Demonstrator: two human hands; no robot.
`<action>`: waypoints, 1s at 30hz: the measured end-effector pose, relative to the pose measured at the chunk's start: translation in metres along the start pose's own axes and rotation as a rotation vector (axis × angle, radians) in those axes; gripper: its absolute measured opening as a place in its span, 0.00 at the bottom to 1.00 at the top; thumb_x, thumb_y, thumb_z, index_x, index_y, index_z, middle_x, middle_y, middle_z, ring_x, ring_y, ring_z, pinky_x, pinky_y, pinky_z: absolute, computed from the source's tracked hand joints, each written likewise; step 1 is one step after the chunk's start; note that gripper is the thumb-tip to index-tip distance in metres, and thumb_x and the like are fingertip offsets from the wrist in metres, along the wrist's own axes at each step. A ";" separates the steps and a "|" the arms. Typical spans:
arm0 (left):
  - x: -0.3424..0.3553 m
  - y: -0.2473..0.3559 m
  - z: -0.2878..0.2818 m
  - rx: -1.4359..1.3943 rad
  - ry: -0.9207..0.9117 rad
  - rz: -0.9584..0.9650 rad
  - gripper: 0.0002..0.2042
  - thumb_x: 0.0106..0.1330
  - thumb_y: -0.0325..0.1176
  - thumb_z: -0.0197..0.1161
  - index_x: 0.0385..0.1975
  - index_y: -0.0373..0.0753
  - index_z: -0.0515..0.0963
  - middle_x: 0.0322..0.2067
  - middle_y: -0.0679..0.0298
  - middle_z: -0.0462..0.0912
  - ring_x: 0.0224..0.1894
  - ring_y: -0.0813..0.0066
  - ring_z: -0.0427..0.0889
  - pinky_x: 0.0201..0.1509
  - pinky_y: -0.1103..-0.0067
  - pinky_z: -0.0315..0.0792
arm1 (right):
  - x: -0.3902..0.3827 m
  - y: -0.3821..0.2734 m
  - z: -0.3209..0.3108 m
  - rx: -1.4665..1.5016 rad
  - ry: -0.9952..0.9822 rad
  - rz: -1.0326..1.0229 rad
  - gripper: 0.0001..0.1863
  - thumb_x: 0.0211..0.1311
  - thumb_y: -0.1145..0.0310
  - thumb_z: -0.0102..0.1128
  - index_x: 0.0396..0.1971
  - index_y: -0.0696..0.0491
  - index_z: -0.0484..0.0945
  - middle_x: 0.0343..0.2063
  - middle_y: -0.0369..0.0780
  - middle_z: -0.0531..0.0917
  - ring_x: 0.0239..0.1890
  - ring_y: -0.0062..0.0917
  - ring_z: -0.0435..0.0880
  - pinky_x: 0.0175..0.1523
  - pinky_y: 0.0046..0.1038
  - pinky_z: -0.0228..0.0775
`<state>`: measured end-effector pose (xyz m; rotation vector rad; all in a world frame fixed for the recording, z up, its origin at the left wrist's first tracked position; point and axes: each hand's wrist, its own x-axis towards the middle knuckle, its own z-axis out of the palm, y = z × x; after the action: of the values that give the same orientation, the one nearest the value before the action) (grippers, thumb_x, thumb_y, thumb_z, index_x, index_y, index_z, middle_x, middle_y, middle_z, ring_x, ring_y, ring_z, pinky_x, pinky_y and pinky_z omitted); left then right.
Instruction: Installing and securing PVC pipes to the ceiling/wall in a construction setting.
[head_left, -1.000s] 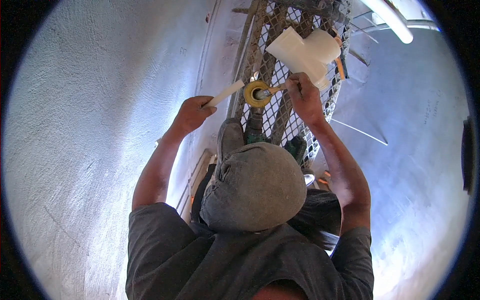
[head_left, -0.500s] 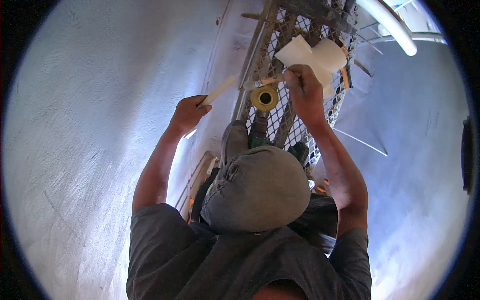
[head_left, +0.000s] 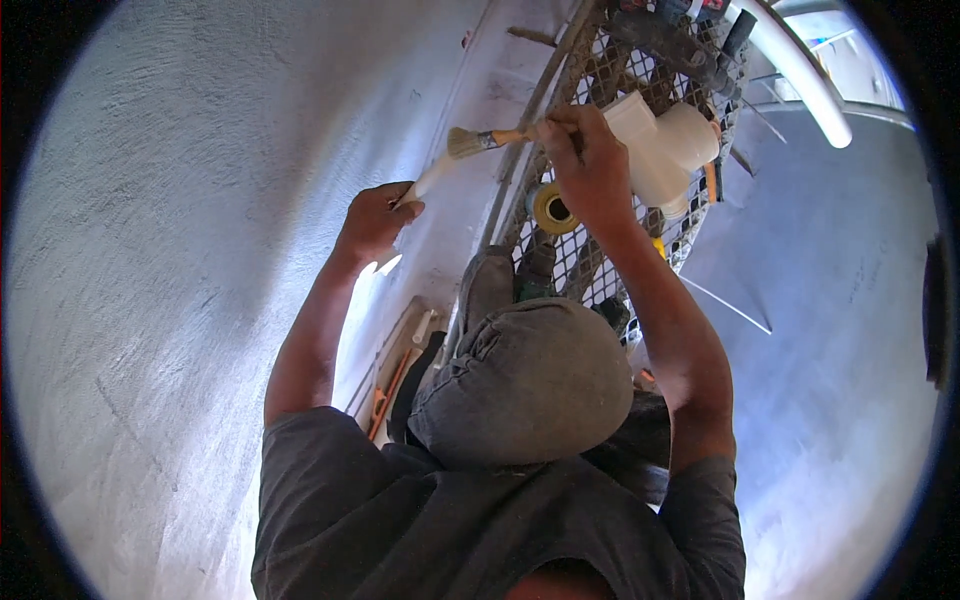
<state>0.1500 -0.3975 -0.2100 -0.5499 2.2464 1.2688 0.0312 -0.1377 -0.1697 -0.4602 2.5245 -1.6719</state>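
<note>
My left hand point(head_left: 378, 222) is closed on a short white pipe point(head_left: 432, 177) held up at an angle. My right hand point(head_left: 590, 172) grips the wooden handle of a paintbrush point(head_left: 470, 141), whose bristles are at the pipe's upper end; whether they touch it is unclear. Below the brush, a round yellow open tin point(head_left: 545, 222) with a dark middle sits over the metal mesh. A white branched pipe fitting point(head_left: 655, 160) lies just beyond my right hand, partly hidden by it.
A narrow mesh platform point(head_left: 680, 232) runs between a rough pale wall point(head_left: 170, 280) and a smooth grey surface point(head_left: 830, 280). Dark pipes point(head_left: 660, 45) lie at its far end, with a long white tube point(head_left: 810, 95) beside them. An orange-handled tool point(head_left: 380, 400) lies low left.
The brush has come out of the yellow tin and moved up and left to the white pipe's end. My right hand moved with it; my left hand shifted only slightly.
</note>
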 end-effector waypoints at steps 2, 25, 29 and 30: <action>-0.001 0.002 -0.001 -0.005 -0.008 0.006 0.14 0.61 0.34 0.62 0.43 0.34 0.80 0.26 0.65 0.79 0.29 0.80 0.76 0.37 0.79 0.70 | -0.002 0.000 -0.001 -0.024 -0.010 0.009 0.07 0.64 0.70 0.58 0.38 0.57 0.75 0.28 0.40 0.82 0.29 0.19 0.81 0.35 0.23 0.72; -0.012 0.006 -0.005 -0.092 -0.064 0.070 0.16 0.61 0.32 0.64 0.47 0.31 0.78 0.34 0.64 0.81 0.37 0.79 0.78 0.44 0.80 0.72 | 0.003 0.028 -0.003 0.471 0.096 0.342 0.11 0.64 0.65 0.59 0.34 0.59 0.75 0.19 0.33 0.75 0.17 0.13 0.69 0.23 0.19 0.62; -0.009 -0.002 0.000 -0.248 -0.010 0.107 0.16 0.56 0.31 0.70 0.43 0.34 0.80 0.30 0.66 0.81 0.32 0.81 0.76 0.39 0.81 0.69 | 0.010 0.020 -0.011 0.513 0.018 0.340 0.11 0.64 0.64 0.58 0.33 0.59 0.76 0.18 0.32 0.75 0.18 0.12 0.69 0.23 0.19 0.62; -0.008 -0.004 0.001 -0.266 -0.003 0.108 0.15 0.54 0.30 0.71 0.41 0.33 0.80 0.29 0.66 0.81 0.32 0.81 0.76 0.39 0.81 0.69 | 0.012 0.017 -0.013 0.522 0.007 0.350 0.11 0.64 0.64 0.58 0.33 0.58 0.76 0.18 0.32 0.75 0.18 0.12 0.69 0.23 0.19 0.62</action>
<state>0.1588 -0.3975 -0.2079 -0.5262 2.1426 1.6364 0.0134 -0.1234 -0.1789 0.0315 1.9048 -2.0596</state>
